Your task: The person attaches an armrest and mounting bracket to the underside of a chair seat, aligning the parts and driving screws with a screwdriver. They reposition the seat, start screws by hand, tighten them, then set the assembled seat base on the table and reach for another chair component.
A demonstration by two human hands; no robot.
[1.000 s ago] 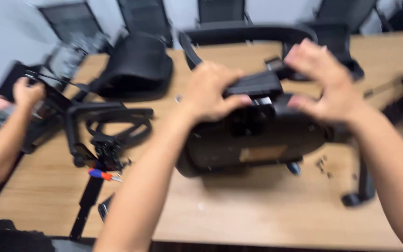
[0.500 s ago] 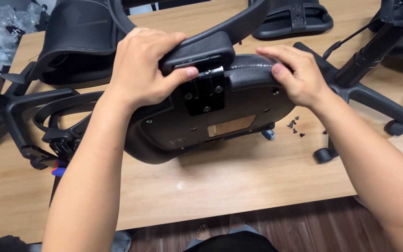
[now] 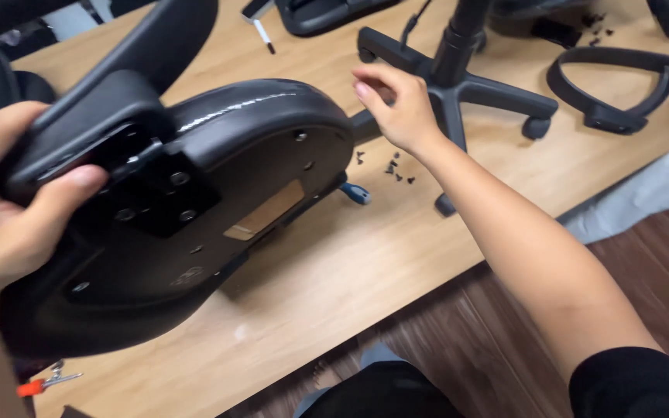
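Left hand (image 3: pixel 5 209) clamped on black armrest/bracket piece (image 3: pixel 79 131) at upper-left edge of upturned chair seat (image 3: pixel 218 201); thumb pressed across the front, other fingers wrapped behind, out of view. Seat lying underside-up on wooden table (image 3: pixel 334 271), near edge, tilted toward camera. Black metal mounting plate (image 3: pixel 160 197) w/ bolt holes sits just right of the thumb.

Right hand (image 3: pixel 396 108) off the seat, hovering over small dark screws (image 3: pixel 392 166) scattered on table, fingers loosely spread and curled, holding nothing visible. Screws near the wrist, just beside chair base (image 3: pixel 466 77) w/ castors. Blue-handled tool (image 3: pixel 356 193) poking out from under seat's right edge. Loose armrest loop (image 3: pixel 613 85) well apart, far right.

Handling, judged: seat looks bulky, fairly heavy, stiff shell underneath w/ padded glossy rim; rim prob. slippery, gives under pressure. Better grip at armrest bracket or hard underside edge, not the cushion. One-handed hold likely lets it rock or slide on table. Screws tiny, light, easy to scatter or roll off; pinch w/ fingertips.
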